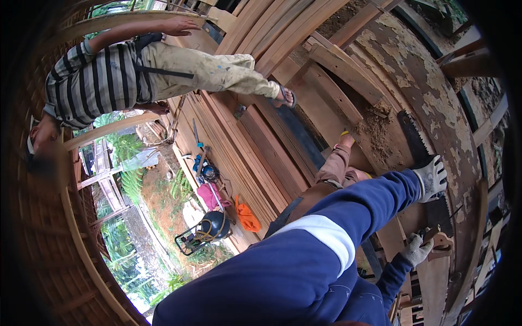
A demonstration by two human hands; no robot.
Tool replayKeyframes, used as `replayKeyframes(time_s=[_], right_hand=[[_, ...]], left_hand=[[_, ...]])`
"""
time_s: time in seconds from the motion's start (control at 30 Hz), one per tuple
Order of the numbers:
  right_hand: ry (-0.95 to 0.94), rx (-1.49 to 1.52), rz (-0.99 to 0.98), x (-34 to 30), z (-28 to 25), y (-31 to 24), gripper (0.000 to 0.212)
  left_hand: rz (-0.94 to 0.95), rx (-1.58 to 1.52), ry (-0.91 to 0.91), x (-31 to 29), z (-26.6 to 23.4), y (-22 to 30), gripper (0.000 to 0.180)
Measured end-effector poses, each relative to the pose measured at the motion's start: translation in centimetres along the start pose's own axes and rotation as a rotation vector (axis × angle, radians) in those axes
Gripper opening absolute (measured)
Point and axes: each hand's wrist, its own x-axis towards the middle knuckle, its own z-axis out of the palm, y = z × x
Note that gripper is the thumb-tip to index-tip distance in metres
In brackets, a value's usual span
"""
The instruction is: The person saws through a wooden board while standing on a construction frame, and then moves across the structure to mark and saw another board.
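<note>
My left hand [431,179], in a pale grey work glove, reaches across and lies over the middle of a long dark handsaw blade [414,135]. Its fingers are stretched out and partly apart. Lower right is my right hand [416,249], also gloved, with its fingers closed beside the saw's wooden handle [442,247]. A short dark brown piece [431,233] sticks out by these fingers; what it is I cannot make out. Wide boards [399,233] lie under the saw. My navy sleeve with a white band covers much of the lower middle.
A person [103,81] in a striped shirt stands at the upper left on stacked planks [277,146]. An orange cloth [247,216], a pink bag [209,195] and a dark round tank [215,224] sit left of centre. Sawdust [378,138] and wood pieces [348,70] lie ahead.
</note>
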Motion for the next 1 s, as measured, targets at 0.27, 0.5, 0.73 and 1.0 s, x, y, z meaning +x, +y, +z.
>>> replayKeyframes(time_s=[0.27,0.5,0.73,1.0], right_hand=[[-0.039,0.044,-0.044,-0.7,1.9,-3.0,0.043],[-0.022,-0.215,-0.230,-3.3,2.5,-7.2,0.068],[-0.018,-0.367,-0.404,-5.6,2.5,-10.6,0.065],[-0.066,-0.393,-0.336,-7.2,2.1,-11.5,0.062]], left_hand=[[-0.108,0.059,-0.001,-0.1,-4.1,-0.1,0.052],[-0.076,0.148,-0.084,0.2,-4.3,0.7,0.053],[-0.078,0.205,-0.118,0.0,-5.0,0.3,0.048],[-0.078,0.230,-0.152,0.3,-5.4,0.7,0.045]])
